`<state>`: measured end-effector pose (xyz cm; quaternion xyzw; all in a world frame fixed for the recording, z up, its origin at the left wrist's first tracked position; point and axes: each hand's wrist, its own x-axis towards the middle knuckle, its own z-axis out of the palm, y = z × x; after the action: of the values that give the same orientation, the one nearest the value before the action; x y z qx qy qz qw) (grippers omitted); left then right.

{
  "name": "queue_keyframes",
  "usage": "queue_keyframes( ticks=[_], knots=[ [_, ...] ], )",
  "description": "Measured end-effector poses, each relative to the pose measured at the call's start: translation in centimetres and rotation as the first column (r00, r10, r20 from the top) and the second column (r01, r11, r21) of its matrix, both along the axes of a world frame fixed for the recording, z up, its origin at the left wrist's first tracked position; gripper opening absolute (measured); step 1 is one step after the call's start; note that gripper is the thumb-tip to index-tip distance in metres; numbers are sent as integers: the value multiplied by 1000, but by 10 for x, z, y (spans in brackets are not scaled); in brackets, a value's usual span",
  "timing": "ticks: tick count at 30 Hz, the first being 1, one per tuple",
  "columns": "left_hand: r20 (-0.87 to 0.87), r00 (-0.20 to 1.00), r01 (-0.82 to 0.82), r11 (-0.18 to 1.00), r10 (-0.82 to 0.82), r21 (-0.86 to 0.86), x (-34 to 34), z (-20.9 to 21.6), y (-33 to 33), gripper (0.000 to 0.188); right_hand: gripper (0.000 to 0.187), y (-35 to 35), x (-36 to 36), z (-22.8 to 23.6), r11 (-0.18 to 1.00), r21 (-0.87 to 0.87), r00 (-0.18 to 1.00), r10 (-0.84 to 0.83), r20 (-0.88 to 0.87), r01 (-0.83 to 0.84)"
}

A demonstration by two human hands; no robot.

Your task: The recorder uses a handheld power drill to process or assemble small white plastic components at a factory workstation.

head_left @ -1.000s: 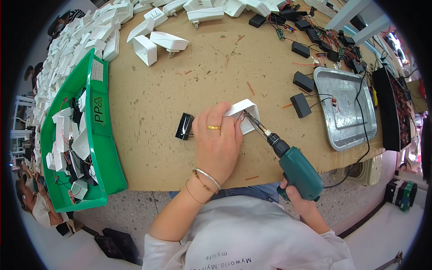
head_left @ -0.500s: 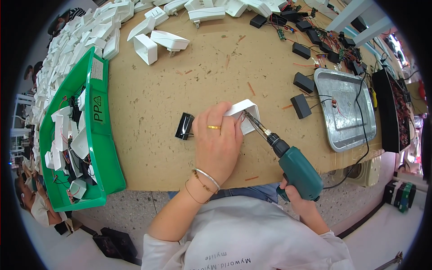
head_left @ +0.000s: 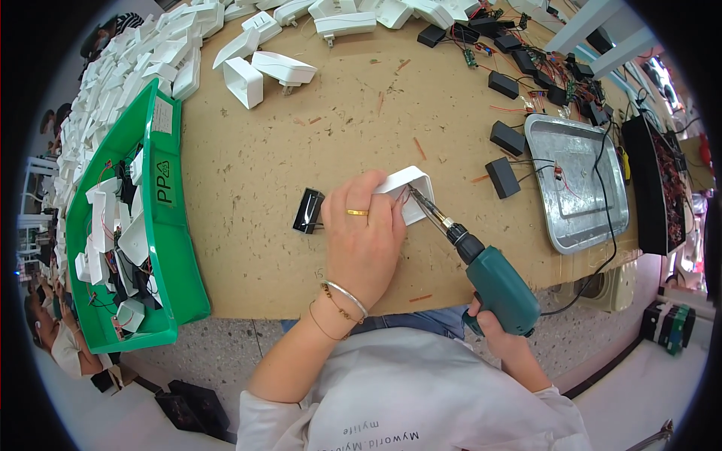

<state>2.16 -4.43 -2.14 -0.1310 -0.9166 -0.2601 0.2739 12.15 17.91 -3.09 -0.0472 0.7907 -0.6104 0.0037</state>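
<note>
My left hand (head_left: pixel 365 233), with a ring on one finger, is closed around an open white plastic housing (head_left: pixel 421 177) on the table. Thin reddish wires show inside it, partly hidden by my fingers. In my right hand (head_left: pixel 499 332) is the grip of a green pistol-shaped soldering gun (head_left: pixel 502 289). Its slim metal tip reaches into the housing near the wires; whether it touches them is too small to tell. Just left of my left hand lies a small black box (head_left: pixel 307 210) with a glossy open side, a lead running under my hand.
On the left stands a green bin (head_left: pixel 177 255) of white housings and wired parts. White housings (head_left: pixel 282 68) pile up at the far left. Black boxes with wires (head_left: pixel 503 85) lie at the far right, beside a metal tray (head_left: pixel 579 218). The gun's black cord (head_left: pixel 613 225) crosses the tray.
</note>
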Motion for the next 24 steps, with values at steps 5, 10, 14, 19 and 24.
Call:
queue_keyframes(
  ticks=[5, 10, 14, 19, 24],
  knots=[
    [8, 1000, 3, 1000, -3, 5, 0, 1, 0, 17, 37, 8, 3, -7, 999, -22, 996, 48, -78, -50],
    [12, 1000, -1, 1000, 0, 12, 0, 1, 1, 17, 48, 15, 10, -15, 994, 36, 978, 104, -179, -99],
    [-6, 1000, -1, 1000, 2, 14, -1, 0, 1, 17, 56, 11, 9, -12, 978, -203, 996, 38, -79, -54],
    [-4, 1000, -2, 1000, 2, 2, -1, 0, -1, 16, 76, 6, 12, -2, 982, -190, 998, -1, 68, 14],
    [0, 1000, -6, 1000, 6, 9, -1, 2, 0, 15, 76, 6, 11, -3, 981, -192, 998, -1, 66, 13]
  ],
)
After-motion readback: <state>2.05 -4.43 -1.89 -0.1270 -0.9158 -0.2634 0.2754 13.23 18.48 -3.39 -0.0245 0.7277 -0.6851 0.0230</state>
